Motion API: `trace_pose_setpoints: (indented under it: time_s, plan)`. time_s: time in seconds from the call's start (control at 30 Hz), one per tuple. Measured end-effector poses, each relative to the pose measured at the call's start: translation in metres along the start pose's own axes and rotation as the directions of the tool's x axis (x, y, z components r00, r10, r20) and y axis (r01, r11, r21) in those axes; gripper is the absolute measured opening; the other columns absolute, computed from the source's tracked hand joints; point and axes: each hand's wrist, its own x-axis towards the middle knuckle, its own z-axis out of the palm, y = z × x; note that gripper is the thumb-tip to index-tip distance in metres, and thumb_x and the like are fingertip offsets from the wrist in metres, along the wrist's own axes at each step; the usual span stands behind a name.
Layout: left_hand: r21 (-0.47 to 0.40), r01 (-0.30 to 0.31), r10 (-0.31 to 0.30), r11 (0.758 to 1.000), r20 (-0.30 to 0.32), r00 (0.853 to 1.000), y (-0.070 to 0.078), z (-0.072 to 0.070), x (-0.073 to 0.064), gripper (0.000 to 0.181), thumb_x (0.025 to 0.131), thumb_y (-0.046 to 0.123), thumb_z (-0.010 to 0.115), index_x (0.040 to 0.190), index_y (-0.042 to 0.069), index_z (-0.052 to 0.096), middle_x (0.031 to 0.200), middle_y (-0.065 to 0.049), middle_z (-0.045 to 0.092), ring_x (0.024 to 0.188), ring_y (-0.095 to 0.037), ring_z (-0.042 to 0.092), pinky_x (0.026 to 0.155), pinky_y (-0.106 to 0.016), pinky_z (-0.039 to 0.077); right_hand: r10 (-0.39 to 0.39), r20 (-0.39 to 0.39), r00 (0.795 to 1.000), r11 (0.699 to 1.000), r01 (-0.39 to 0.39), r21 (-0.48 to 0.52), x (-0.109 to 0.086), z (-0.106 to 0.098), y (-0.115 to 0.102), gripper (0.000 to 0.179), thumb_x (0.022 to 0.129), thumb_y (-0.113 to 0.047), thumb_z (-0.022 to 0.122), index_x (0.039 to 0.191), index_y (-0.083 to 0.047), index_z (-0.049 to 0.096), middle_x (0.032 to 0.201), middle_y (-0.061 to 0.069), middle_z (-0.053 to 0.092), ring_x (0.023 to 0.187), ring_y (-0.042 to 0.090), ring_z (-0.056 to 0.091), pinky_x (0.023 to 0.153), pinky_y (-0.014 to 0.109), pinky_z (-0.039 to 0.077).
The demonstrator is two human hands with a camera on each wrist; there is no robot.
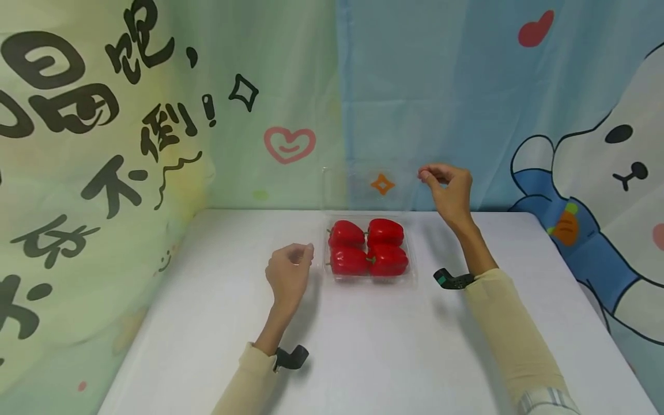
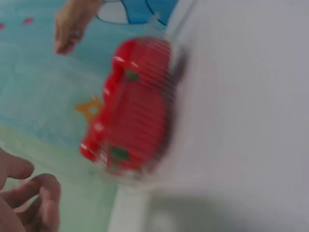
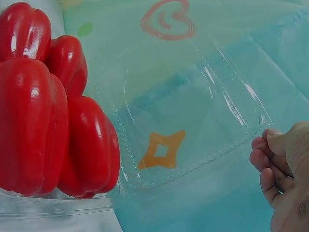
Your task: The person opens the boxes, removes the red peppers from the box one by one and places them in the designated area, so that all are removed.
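Observation:
Several glossy red bell peppers [image 1: 369, 246] lie in two rows in a clear plastic clamshell box [image 1: 413, 271] on the table. Its transparent lid [image 1: 343, 187] stands raised at the back. My right hand [image 1: 450, 190] pinches the corner of that lid [image 3: 193, 111] between thumb and fingers, as the right wrist view shows. Left of the box, my left hand [image 1: 290, 274] hovers with loosely bent fingers and nothing between them. In the left wrist view the left hand [image 2: 31, 198] has thumb and forefinger apart; the peppers [image 2: 135, 106] look blurred there.
The white table [image 1: 363, 346] reaches back to a printed cloth backdrop [image 1: 404, 86], which shows through the lid. A dark wrist camera [image 1: 452, 280] is on the right wrist, another camera [image 1: 292, 357] on the left.

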Motion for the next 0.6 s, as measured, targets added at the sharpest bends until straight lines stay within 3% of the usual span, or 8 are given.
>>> trace_pose_setpoints:
  time_s: [0.13,0.3,0.43,0.6]
  plan:
    - [0.021,0.091,-0.092,0.996,0.093,0.991,-0.015,0.005,-0.001,0.027,0.102,0.029,0.074,0.106,0.004,0.084,0.092,-0.013,0.084,0.080,-0.029,0.079,0.072,-0.039,0.059,0.001,-0.013,1.000,1.000,-0.001,0.004,0.001,0.001,0.005,0.020,0.107,-0.010,0.070,0.112,0.006,0.081,0.110,0.031,0.079,0.086,-0.010,0.066,0.083,0.008,0.051]
    - [-0.048,0.226,-0.213,0.973,0.192,0.958,-0.024,0.012,-0.003,0.027,0.102,0.027,0.075,0.111,0.002,0.082,0.096,-0.016,0.083,0.078,-0.031,0.079,0.065,-0.039,0.063,0.018,-0.021,1.000,1.000,-0.018,0.003,0.001,0.002,0.006,0.020,0.107,-0.007,0.068,0.111,0.009,0.080,0.107,0.031,0.079,0.084,-0.009,0.066,0.083,0.008,0.051]
    - [-0.064,0.274,-0.254,0.960,0.223,0.941,-0.026,0.016,-0.003,0.024,0.101,0.025,0.077,0.110,0.003,0.082,0.095,-0.016,0.084,0.080,-0.028,0.080,0.069,-0.039,0.065,0.020,-0.025,0.999,1.000,-0.020,-0.003,0.001,0.002,0.007,0.020,0.107,-0.008,0.068,0.111,0.009,0.080,0.106,0.031,0.079,0.084,-0.009,0.066,0.083,0.009,0.051]
    - [-0.098,0.299,-0.270,0.949,0.235,0.934,-0.026,0.019,-0.001,0.019,0.100,0.019,0.078,0.104,0.001,0.083,0.090,-0.017,0.083,0.080,-0.030,0.081,0.069,-0.036,0.063,0.004,-0.024,1.000,1.000,-0.004,0.020,0.001,0.003,0.011,0.020,0.107,-0.009,0.070,0.110,0.006,0.081,0.107,0.032,0.079,0.085,-0.008,0.067,0.083,0.010,0.052]
